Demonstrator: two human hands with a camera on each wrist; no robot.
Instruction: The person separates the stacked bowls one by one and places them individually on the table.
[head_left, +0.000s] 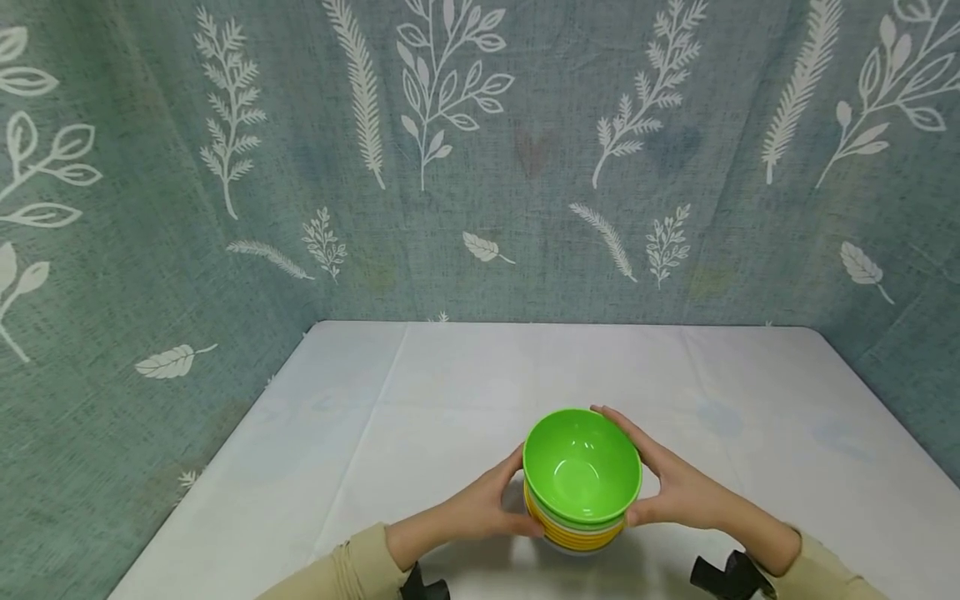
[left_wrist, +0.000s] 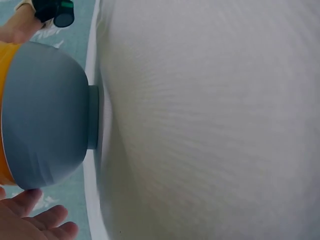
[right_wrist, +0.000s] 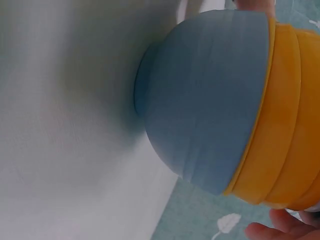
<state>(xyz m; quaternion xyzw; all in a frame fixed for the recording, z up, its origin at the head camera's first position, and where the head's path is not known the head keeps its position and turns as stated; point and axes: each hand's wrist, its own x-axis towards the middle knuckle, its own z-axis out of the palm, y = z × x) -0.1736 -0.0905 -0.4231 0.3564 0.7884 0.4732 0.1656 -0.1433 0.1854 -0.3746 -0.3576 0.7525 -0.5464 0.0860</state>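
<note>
A stack of nested bowls is held between my two hands over the front of the table. Its top is a bright green bowl [head_left: 581, 467], facing upward. Several yellow-orange bowls [right_wrist: 282, 115] show below it, and a blue-grey bowl [left_wrist: 47, 115] forms the bottom. My left hand [head_left: 491, 504] grips the stack's left side, thumb toward me. On the opposite side my right hand [head_left: 686, 492] holds it, fingers reaching behind the rim and thumb at the front. The blue-grey bowl's foot is close over the white cloth in both wrist views.
A white cloth covers the table [head_left: 465, 375]. Patterned grey-green fabric [head_left: 525, 250] hangs behind the table and along both sides. Black wrist cameras [head_left: 727, 577] sit near the tan sleeves [head_left: 352, 567].
</note>
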